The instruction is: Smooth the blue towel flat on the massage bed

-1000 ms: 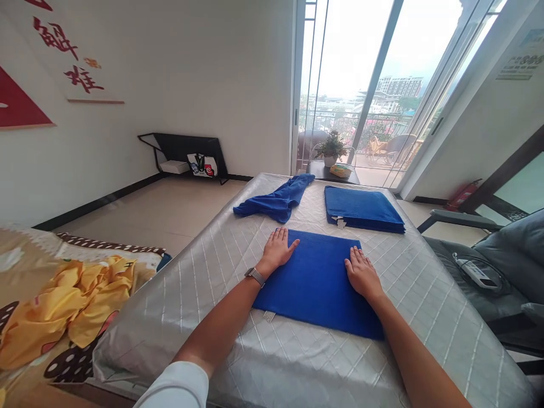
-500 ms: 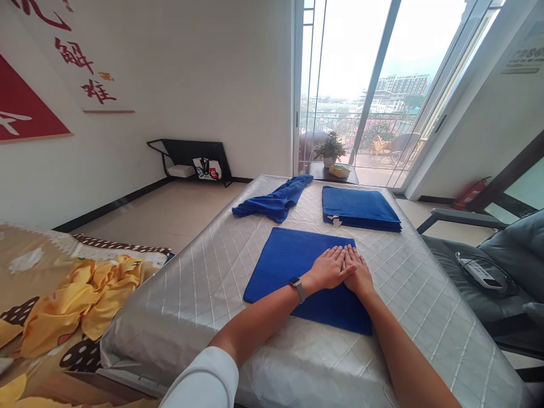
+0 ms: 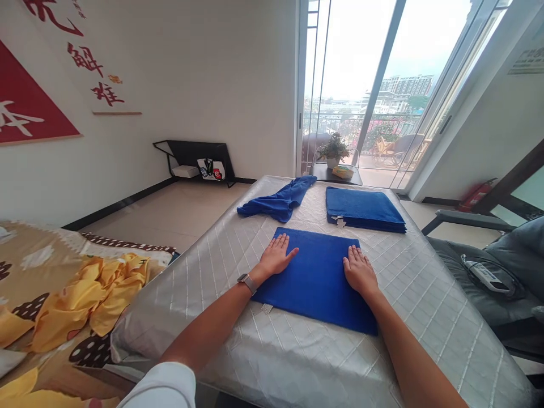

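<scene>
A folded blue towel (image 3: 317,283) lies flat in front of me on a bed-like surface with a silvery quilted cover (image 3: 204,272). My left hand (image 3: 275,256) rests palm down on the towel's left part, fingers stretched forward. On its right edge lies my right hand (image 3: 360,269), also flat with fingers extended. A small white tag (image 3: 267,308) sticks out at the towel's near left edge. Farther back, a neat stack of folded blue towels (image 3: 363,208) shows a white tag at its corner. Left of that stack is a crumpled blue towel (image 3: 280,199).
Patterned bedding with yellow cloth (image 3: 91,294) lies at the left. A dark armchair (image 3: 476,249) with a white power strip (image 3: 485,275) stands at the right. Beyond the far edge, a small table (image 3: 335,177) holds a potted plant (image 3: 334,150) before the glass door.
My left hand has slid from beside the right hand to the towel's left side, so the hands are now apart. My right hand stays at the right edge. The view has shifted slightly.
</scene>
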Demonstrator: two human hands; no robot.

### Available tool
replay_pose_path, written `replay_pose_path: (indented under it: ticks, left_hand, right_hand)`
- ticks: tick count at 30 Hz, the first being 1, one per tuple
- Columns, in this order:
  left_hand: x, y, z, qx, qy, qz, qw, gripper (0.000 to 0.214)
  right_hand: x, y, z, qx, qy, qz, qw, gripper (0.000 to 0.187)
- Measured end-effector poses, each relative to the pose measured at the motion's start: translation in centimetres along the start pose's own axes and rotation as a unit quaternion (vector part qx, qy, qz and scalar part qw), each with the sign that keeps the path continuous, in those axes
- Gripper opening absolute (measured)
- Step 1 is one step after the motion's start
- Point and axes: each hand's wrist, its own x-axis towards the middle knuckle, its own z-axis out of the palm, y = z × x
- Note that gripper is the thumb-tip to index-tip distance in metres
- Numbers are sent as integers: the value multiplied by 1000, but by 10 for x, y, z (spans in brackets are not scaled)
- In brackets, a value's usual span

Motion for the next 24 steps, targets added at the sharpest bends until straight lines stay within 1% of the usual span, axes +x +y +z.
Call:
replay_pose_path:
  ticks: [1, 3, 9, 13, 16, 20, 24]
  left_hand:
    - [-2, -6, 0, 3, 6, -8, 1000, 86]
    - [-4, -10, 1, 4, 14, -19, 1000, 88]
    - [-5, -6, 1, 6, 15, -18, 1000, 91]
    - [-5, -7, 1, 9, 17, -14, 1000, 90]
    - [-4, -8, 1, 8, 14, -17, 1000, 89]
    - [-4, -7, 2, 2, 12, -18, 1000, 89]
    - [-5, -6, -1, 16, 20, -24, 999, 89]
  right_hand:
    - [0, 0, 0, -3, 1, -1, 1000, 64]
    - [0, 1, 2, -8, 4, 0, 1000, 63]
    - [0, 1, 4, -25, 26, -6, 999, 62]
    - [-5, -3, -1, -61, 52, -10, 997, 61]
    - [-15, -4, -5, -82, 65, -25, 994, 61]
    - [-30, 0, -2, -64, 35, -19, 997, 63]
    - [-36, 5, 6, -31, -3, -13, 999, 65]
